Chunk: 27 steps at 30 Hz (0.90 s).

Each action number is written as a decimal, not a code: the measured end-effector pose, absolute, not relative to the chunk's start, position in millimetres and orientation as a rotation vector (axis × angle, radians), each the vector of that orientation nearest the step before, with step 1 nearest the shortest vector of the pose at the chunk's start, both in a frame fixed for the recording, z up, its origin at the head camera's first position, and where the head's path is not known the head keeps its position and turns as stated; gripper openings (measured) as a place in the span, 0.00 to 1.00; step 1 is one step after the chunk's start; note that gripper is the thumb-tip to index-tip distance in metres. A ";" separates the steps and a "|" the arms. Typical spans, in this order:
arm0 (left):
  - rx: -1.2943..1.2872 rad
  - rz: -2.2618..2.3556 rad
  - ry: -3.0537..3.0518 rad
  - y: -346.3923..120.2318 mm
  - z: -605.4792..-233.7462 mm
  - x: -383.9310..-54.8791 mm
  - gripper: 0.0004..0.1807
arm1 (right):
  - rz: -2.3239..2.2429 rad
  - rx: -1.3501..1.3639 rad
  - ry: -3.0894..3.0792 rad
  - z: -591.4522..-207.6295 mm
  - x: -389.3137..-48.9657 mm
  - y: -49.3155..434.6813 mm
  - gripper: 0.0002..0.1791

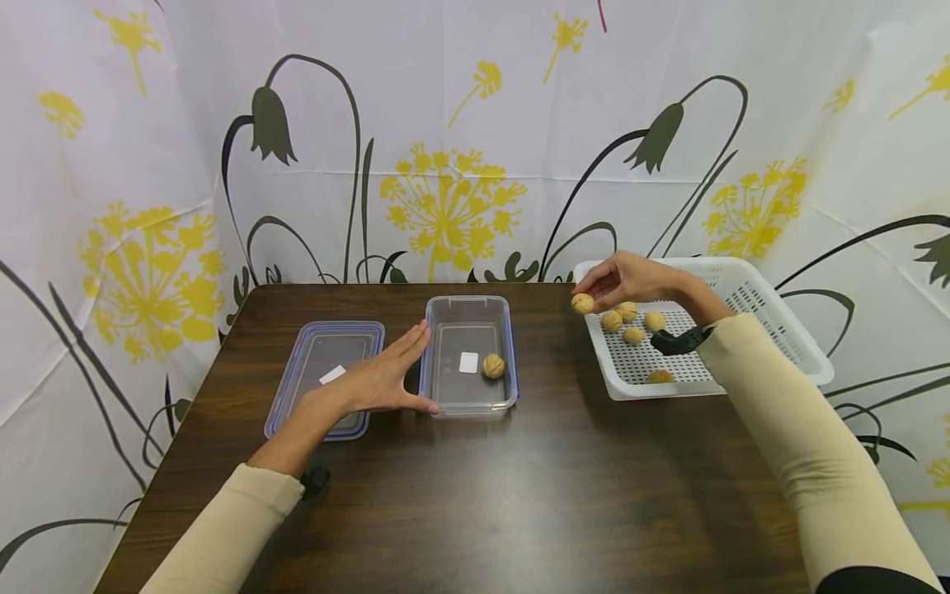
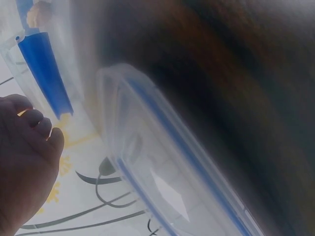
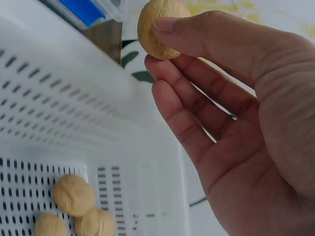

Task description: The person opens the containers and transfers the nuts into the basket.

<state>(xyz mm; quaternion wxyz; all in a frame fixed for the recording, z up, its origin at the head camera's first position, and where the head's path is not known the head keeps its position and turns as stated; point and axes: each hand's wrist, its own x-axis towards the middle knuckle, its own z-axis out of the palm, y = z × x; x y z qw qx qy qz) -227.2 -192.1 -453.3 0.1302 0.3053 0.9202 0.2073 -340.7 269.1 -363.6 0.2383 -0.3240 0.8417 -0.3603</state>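
Note:
Pinched between the thumb and fingers of my right hand [image 1: 627,279] is a walnut [image 1: 582,304], held above the left rim of a white perforated basket [image 1: 616,381]. Several more walnuts [image 3: 74,195] lie on the basket's floor. My left hand [image 1: 378,375] has its fingers extended along the left side of a clear plastic container [image 1: 475,410], fingertips and thumb right at its wall. One walnut [image 1: 493,366] and a white label show inside that container. In the left wrist view, the left fingers [image 2: 43,125] appear near the container's blue clip [image 2: 47,73].
A clear lid [image 1: 308,346] with a blue seal lies flat on the dark wooden table [image 1: 519,503], left of the container and partly under my left forearm. Behind the table hangs a white curtain [image 1: 475,99] printed with flowers.

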 end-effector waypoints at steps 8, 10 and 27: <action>0.875 0.600 2.672 -192.6 -455.3 -227.2 0.73 | -1.023 -0.732 2.402 -364.0 -341.1 298.2 0.21; 0.877 0.598 2.673 -192.4 -455.7 -227.0 0.73 | -1.027 -0.685 2.430 -364.7 -341.7 306.5 0.21; 0.872 0.607 2.672 -192.6 -453.4 -225.9 0.73 | -0.978 -0.436 2.474 -394.8 -349.3 359.8 0.22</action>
